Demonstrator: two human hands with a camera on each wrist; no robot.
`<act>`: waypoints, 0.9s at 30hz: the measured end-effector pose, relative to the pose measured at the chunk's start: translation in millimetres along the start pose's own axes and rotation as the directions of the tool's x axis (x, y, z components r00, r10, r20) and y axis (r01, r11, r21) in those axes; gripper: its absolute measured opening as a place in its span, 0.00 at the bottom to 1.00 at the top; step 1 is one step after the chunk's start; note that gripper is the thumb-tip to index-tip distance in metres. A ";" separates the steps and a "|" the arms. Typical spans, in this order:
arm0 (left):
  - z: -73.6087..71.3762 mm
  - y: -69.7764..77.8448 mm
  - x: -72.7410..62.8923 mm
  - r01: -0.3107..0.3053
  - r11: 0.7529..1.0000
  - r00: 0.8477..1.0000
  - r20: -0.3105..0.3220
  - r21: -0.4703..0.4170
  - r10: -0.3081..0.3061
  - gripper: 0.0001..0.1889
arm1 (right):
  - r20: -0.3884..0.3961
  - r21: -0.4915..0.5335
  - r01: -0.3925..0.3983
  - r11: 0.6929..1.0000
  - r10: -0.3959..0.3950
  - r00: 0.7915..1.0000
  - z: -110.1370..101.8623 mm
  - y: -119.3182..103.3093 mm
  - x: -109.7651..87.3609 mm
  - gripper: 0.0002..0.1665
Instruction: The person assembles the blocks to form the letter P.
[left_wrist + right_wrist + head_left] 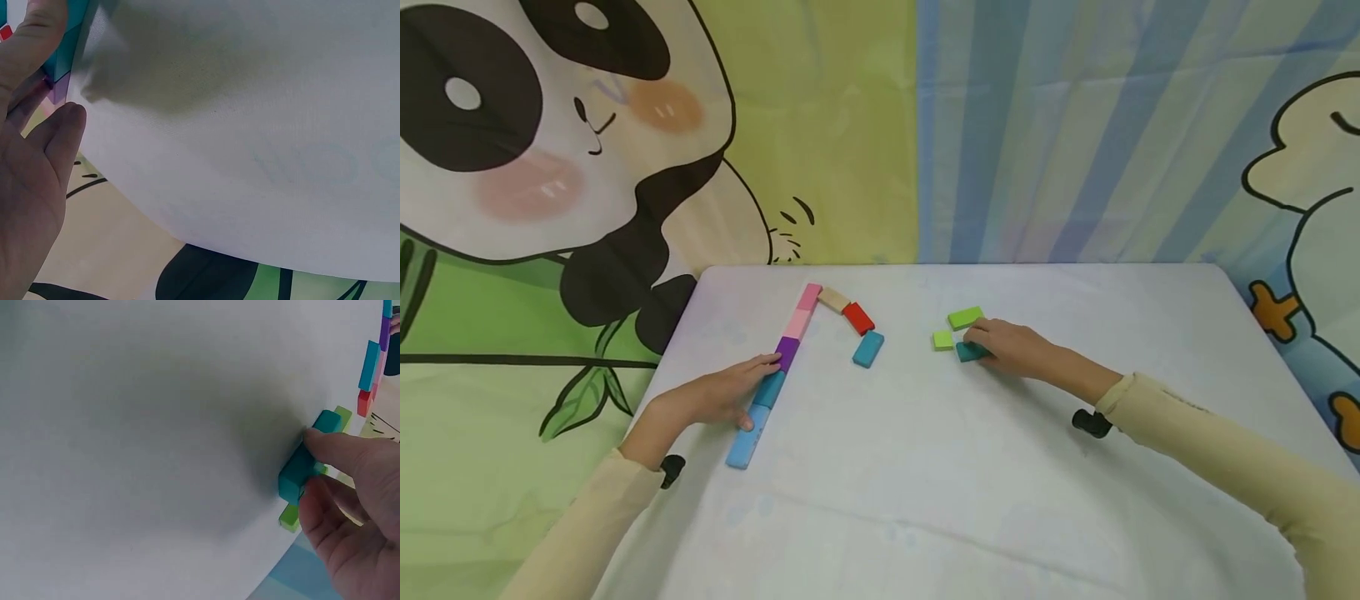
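Note:
Five colored blocks form a straight slanting row on the table: light blue, teal-blue, purple, light pink and pink. My left hand rests along its left side, fingers fairly straight, fingertips at the purple block and thumb at the light blue one. Over to the right, my right hand pinches a teal block between thumb and fingers. Just behind that block lie a long lime green block and a small green block.
From the row's far end a beige block, a red block and a blue block curve down toward the right. A white cloth covers the table. Behind it hangs a printed curtain with a panda.

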State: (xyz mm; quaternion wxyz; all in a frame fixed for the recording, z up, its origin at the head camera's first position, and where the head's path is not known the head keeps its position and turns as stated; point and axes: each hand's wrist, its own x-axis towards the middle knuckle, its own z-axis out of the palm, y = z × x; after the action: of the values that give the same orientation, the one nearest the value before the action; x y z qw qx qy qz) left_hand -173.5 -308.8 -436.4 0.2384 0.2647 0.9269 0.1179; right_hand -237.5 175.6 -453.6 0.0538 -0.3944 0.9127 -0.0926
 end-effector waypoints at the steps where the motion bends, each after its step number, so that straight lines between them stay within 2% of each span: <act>1: -0.3 -0.3 -0.5 0.003 1.000 1.000 0.001 -0.002 -0.003 0.53 | 0.024 0.025 -0.017 1.000 0.017 1.000 -1.7 -1.4 0.8 0.20; 4: -0.7 -0.7 -1.5 0.000 1.000 1.000 0.005 -0.002 0.000 0.53 | 0.078 0.066 -0.017 0.998 0.012 0.997 -9.5 -9.5 3.2 0.20; 7: -1.0 -0.3 -2.7 0.012 1.000 1.000 0.013 -0.005 -0.012 0.53 | 0.065 0.044 0.102 0.994 -0.105 0.992 -16.9 -29.3 11.2 0.20; 9: -1.0 -0.2 -2.8 0.017 1.000 1.000 0.012 0.000 -0.017 0.52 | 0.024 -0.019 0.234 0.972 -0.233 0.972 -17.3 -48.4 22.3 0.21; 11: -0.6 -0.6 -2.7 0.022 1.000 1.000 0.009 0.007 -0.022 0.53 | -0.003 -0.082 0.352 0.932 -0.354 0.935 -13.1 -69.6 36.9 0.21; 13: -0.5 -1.3 -1.9 0.008 1.000 1.000 0.001 0.009 -0.008 0.53 | -0.016 -0.127 0.423 0.897 -0.428 0.904 -5.1 -88.9 53.3 0.20; 15: -0.8 -2.0 -1.1 -0.001 1.000 1.000 -0.005 0.005 0.001 0.53 | -0.027 -0.137 0.444 0.885 -0.451 0.892 3.9 -104.9 69.8 0.20; 21: 0.5 -4.1 1.3 -0.011 1.000 1.000 -0.010 -0.008 0.010 0.53 | 0.004 -0.060 0.388 0.920 -0.388 0.922 23.6 -131.2 106.5 0.21; 27: 1.7 -4.2 1.8 -0.007 1.000 1.000 -0.008 -0.003 0.007 0.53 | 0.030 -0.067 0.350 0.934 -0.348 0.937 30.1 -135.9 121.0 0.22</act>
State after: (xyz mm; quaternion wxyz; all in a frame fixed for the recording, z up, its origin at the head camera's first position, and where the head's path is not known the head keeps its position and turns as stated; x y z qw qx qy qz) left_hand -175.8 -311.2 -440.0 0.2347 0.2671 0.9267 0.1213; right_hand -218.5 -7.9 -457.3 0.0306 -0.5526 0.8304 -0.0644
